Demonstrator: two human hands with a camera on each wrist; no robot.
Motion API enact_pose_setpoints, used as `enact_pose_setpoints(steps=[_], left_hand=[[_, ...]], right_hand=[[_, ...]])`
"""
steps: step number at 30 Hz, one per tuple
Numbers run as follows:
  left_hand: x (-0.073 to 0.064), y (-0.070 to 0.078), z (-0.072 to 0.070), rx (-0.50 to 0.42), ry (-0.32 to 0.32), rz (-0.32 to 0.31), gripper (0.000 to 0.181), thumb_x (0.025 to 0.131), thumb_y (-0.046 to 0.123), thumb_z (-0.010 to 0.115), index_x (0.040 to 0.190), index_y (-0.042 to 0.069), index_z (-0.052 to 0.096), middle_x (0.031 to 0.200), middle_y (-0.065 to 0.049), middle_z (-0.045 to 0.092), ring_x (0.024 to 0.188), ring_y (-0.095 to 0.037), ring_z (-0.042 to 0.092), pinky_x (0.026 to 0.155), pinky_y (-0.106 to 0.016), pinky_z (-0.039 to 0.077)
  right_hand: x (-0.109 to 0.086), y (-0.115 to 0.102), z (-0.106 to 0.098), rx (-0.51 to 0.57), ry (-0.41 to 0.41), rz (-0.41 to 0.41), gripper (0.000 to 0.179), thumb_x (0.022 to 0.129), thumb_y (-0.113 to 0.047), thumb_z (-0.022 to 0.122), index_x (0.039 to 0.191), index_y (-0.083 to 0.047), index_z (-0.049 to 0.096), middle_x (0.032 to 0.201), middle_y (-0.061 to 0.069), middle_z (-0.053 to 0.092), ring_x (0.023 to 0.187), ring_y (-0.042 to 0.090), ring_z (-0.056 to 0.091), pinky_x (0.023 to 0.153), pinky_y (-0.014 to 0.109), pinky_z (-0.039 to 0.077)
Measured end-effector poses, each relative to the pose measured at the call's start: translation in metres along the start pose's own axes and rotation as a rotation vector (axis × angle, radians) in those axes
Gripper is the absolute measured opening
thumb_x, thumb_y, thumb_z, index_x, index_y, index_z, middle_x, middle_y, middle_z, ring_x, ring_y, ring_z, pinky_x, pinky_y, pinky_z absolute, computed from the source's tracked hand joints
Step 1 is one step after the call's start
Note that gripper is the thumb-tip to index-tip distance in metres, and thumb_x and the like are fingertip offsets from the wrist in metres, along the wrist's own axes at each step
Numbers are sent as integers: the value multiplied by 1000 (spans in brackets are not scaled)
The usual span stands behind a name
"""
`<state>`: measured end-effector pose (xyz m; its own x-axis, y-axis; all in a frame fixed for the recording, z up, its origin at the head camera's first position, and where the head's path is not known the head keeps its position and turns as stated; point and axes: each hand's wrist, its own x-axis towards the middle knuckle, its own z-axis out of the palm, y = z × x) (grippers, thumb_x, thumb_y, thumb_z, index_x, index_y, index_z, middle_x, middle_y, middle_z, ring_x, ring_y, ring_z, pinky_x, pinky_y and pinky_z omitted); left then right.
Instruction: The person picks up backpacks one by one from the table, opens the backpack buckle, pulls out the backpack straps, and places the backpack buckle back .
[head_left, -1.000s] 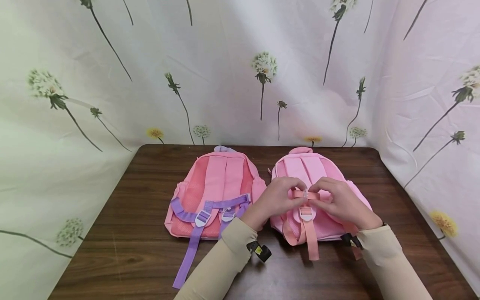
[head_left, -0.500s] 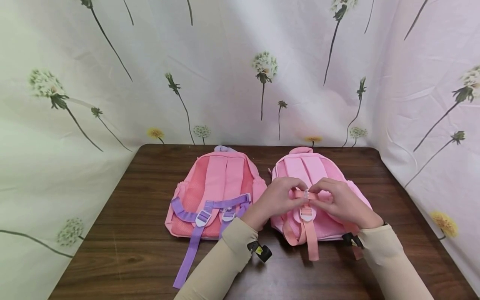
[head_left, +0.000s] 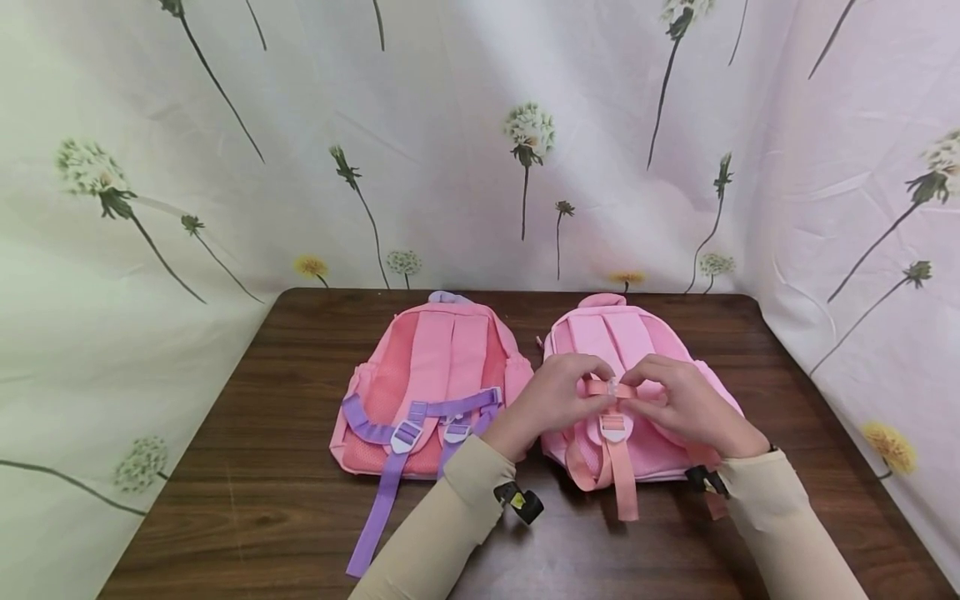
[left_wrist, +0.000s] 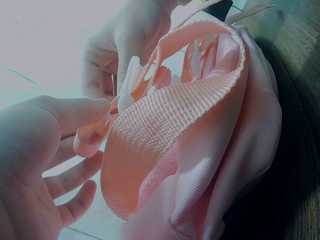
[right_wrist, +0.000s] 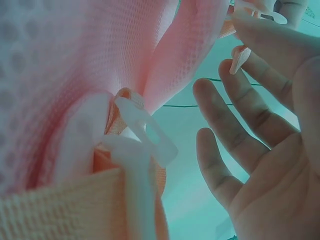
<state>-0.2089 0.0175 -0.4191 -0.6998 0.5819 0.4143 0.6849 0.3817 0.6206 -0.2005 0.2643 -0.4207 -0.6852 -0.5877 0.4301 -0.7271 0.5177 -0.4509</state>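
A light pink backpack (head_left: 652, 333) lies at the right with its shoulder straps facing up. A narrow peach strap (head_left: 597, 388) crosses it, with a small clear plastic buckle (head_left: 612, 387) in the middle. My left hand (head_left: 557, 393) pinches the buckle's left end between thumb and forefinger. From the opposite side, my right hand (head_left: 684, 403) pinches the right end. In the right wrist view its other fingers (right_wrist: 215, 107) spread loosely. A broad peach webbing loop (left_wrist: 165, 110) arches before the hands in the left wrist view. White adjuster (head_left: 612, 427) sits just below the buckle.
A coral-pink backpack (head_left: 431, 350) with purple straps (head_left: 378, 517) lies to the left, beside my left forearm. Both bags rest on a dark wooden table (head_left: 247, 450). Behind it hangs a dandelion-print cloth (head_left: 450, 167). Loose peach strap ends (head_left: 624, 492) hang toward the front.
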Motion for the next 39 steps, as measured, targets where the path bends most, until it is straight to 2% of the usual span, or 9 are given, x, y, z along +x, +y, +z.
enact_pose_setpoints(steps=[8,15,24,32,39], left_hand=[[0,0,0,-4,-10,-6,19,91,17,82,107,9,76,99,-1,75,84,-12,58,78,-18,45],[1,0,0,-6,-14,6,20,91,16,82,108,8,76,101,-1,76,85,-11,58,79,-18,45],[0,0,1,-25,-22,-7,19,90,15,82,107,8,76,96,-1,74,82,-12,57,76,-17,44],[-1,-1,2,-12,-20,6,19,90,17,83,105,9,76,91,0,72,79,-12,55,73,-17,41],[-2,1,0,-13,-16,-5,18,91,17,82,106,9,76,91,0,71,79,-11,54,72,-17,41]], right_hand=[[0,1,0,-21,3,7,27,82,-12,91,102,-25,77,92,-15,71,82,15,67,76,31,55],[1,1,1,-39,10,-3,28,80,-9,91,101,-22,78,89,-17,71,79,11,67,73,30,56],[1,-6,0,7,-11,101,27,80,-12,92,96,-23,74,90,-16,70,83,16,70,75,37,61],[1,-6,1,11,8,31,31,78,-8,93,100,-22,76,93,-15,72,85,9,69,75,37,61],[-2,-5,-4,3,7,0,36,79,-7,92,107,-22,77,98,-11,73,86,16,68,78,31,58]])
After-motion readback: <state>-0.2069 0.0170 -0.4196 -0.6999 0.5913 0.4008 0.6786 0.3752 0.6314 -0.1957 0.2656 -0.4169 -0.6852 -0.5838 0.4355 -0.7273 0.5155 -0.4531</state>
